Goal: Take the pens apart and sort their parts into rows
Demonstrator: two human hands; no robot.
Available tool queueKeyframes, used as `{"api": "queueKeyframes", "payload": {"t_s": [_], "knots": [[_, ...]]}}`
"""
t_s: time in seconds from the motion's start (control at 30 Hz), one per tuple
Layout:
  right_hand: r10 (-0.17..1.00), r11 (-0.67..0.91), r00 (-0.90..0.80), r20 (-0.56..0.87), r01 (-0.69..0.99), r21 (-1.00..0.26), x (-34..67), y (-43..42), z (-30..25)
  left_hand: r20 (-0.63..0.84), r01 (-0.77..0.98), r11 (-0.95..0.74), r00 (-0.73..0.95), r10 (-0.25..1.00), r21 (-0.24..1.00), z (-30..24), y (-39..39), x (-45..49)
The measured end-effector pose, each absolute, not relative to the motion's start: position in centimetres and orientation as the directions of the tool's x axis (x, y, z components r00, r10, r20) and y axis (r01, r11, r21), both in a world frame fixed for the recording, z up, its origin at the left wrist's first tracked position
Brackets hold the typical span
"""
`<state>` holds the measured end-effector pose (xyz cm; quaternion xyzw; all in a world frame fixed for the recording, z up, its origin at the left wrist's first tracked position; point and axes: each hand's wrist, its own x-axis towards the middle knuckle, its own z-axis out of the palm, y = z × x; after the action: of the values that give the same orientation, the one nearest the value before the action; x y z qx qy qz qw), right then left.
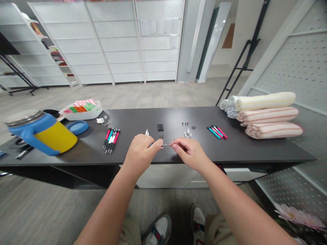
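Observation:
My left hand [141,149] is closed around a slim pen part; a bit of teal shows at its fingers, and a silver tip [165,145] points right. Close to that tip, my right hand [188,151] has its fingers pinched together; what they hold, if anything, I cannot make out. Behind the left hand stick out thin white rods [146,132]. Black grip sleeves [160,127] lie beyond, with small springs [161,136] nearer me. Past the right hand are small white pieces [188,133], tiny coloured-tipped pieces [185,123] and small metallic parts [193,127].
Assembled pens [111,140] lie on the dark table [138,117] at left, coloured pen barrels [217,132] at right. A blue-yellow jug [48,134], its blue lid [78,127] and a white basket [89,115] occupy the left end. Rolled towels [270,115] are stacked right.

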<state>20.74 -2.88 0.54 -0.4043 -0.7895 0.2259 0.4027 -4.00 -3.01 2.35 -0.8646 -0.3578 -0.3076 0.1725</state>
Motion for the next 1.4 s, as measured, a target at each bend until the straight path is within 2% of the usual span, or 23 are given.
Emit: {"api": "queueKeyframes", "payload": {"t_s": [0.1,0.2,0.4,0.6,0.8,1.07,1.2,1.4], "knots": [[0.79,0.61,-0.413,0.454,0.445,-0.656,20.7,-2.9,0.6,0.583,0.707,-0.684,0.637,0.504,-0.18,1.4,-3.0,-3.3],[0.771,0.633,-0.45,0.451,0.46,-0.623,20.5,-2.9,0.6,0.547,0.676,-0.709,0.679,0.491,-0.202,0.3,-2.8,-2.7],[0.77,0.635,-0.44,0.461,0.602,-0.485,20.0,-2.6,0.0,0.592,0.689,-0.717,0.624,0.51,-0.108,-1.0,-2.7,-2.4],[0.737,0.658,-0.426,0.525,0.629,-0.414,20.1,-2.7,-0.3,0.641,0.635,-0.771,0.61,0.465,-0.045,-1.5,-2.8,-2.5],[0.751,0.641,-0.374,0.544,0.613,-0.463,20.3,-2.9,-0.1,0.698,0.636,-0.767,0.588,0.409,-0.087,-1.6,-2.8,-2.1],[0.808,0.588,-0.353,0.471,0.511,-0.627,20.3,-2.6,-0.2,0.654,0.674,-0.729,0.608,0.451,-0.124,-0.4,-2.4,-2.7],[0.851,0.523,-0.277,0.446,0.516,-0.679,20.3,-2.5,-0.3,0.654,0.685,-0.717,0.603,0.456,-0.131,-0.3,-2.2,-2.9],[0.836,0.549,-0.329,0.44,0.491,-0.676,20.5,-2.4,0.0,0.638,0.696,-0.71,0.598,0.485,-0.112,-0.5,-2.1,-2.9]]}}
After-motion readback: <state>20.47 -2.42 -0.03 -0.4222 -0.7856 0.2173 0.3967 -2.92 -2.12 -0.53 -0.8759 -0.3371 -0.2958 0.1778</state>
